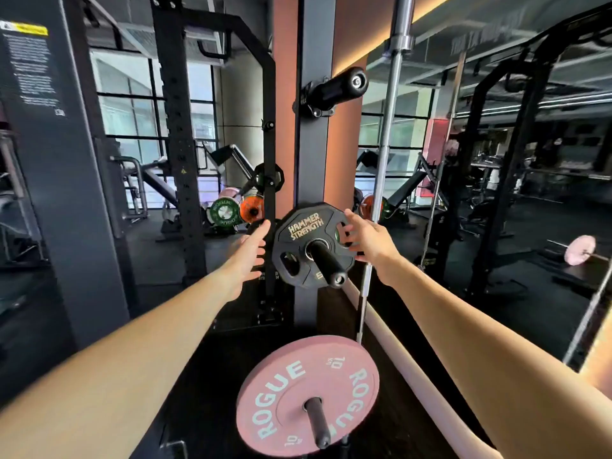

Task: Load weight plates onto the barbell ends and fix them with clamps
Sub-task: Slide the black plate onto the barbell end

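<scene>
Reaching w/ both arms toward a black, many-sided rubber-coated weight plate (pixel 308 243) marked HAMMER STRENGTH, hung on a black storage peg (pixel 326 261) of the grey upright post (pixel 311 127). Right hand (pixel 366 238): fingers spread, tips touching the plate's right rim by a grip cutout, not curled round it. Left hand (pixel 248 256): fingers straight, just beside the plate's left edge, apart from it, holding nothing. Below, nearer the camera, a round matte pink ROGUE bumper plate (pixel 298 392) marked 10 sits on a lower peg. A chrome steel barbell (pixel 387 144) stands upright, right of the post.
</scene>
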